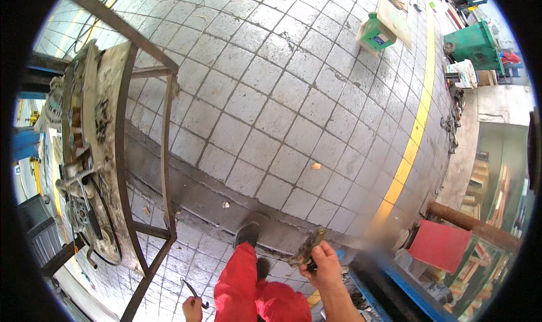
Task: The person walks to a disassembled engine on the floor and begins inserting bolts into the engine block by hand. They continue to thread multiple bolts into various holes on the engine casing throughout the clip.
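The right hand [324, 264] has its grip closed around a small, dull, rusty-brown metal part [307, 247] of irregular, knobbly shape, which sticks up and to the left out of the fingers. Lower and to the left of that grip, the left hand [192, 308] is shut on a thin, dark, curved metal tool [191, 288] that arcs up and away from the fist. Between the two grips are the person's legs in bright red trousers [240, 282], ending in a dark shoe [247, 232] planted on a grimy concrete strip [192, 195]. Well to the left of the left grip stands a rusty angle-iron frame [166, 152] carrying a greasy, grey-stained surface [110, 124] cluttered with oily machine parts, gears and a black cable [99, 220]. Just right of the right grip lie a blue edge and a flat red board [439, 244] beside a brown round bar [474, 226]. Beyond, grey square paving tiles [271, 96] spread out, crossed by a yellow painted line [415, 135]; far off sit a green plastic canister [377, 34] and a green machine [474, 45].
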`<action>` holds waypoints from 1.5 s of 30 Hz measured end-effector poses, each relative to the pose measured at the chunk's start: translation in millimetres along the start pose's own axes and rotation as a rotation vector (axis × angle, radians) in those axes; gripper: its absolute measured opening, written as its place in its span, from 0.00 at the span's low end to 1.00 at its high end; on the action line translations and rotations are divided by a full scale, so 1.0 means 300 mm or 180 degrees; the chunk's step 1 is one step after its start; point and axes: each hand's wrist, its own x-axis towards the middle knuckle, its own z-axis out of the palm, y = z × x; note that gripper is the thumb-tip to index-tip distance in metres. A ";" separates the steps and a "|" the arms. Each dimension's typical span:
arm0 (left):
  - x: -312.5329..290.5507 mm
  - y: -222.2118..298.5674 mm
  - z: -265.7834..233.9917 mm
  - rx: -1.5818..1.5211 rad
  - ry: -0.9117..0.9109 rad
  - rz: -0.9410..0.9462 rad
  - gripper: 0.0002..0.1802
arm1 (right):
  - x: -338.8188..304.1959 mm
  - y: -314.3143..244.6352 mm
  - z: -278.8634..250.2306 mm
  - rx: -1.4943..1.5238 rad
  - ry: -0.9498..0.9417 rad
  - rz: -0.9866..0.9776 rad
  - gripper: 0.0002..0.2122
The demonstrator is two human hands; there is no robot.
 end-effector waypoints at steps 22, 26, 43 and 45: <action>-0.068 1.560 0.477 0.0600 -0.0064 -0.0455 0.14 | 0.796 -1.829 0.637 -0.0241 -0.0082 0.0177 0.07; 0.050 2.149 0.506 -0.0019 -0.0304 -0.0173 0.14 | 0.928 -2.122 0.772 -0.0039 -0.0175 0.0223 0.06; 0.433 3.936 0.760 0.0040 -0.0012 0.0254 0.18 | 1.606 -3.601 1.290 0.0094 -0.0071 0.0017 0.07; 0.499 4.160 0.781 0.0348 -0.0009 0.0612 0.18 | 1.689 -3.734 1.329 0.0192 0.0006 -0.0013 0.07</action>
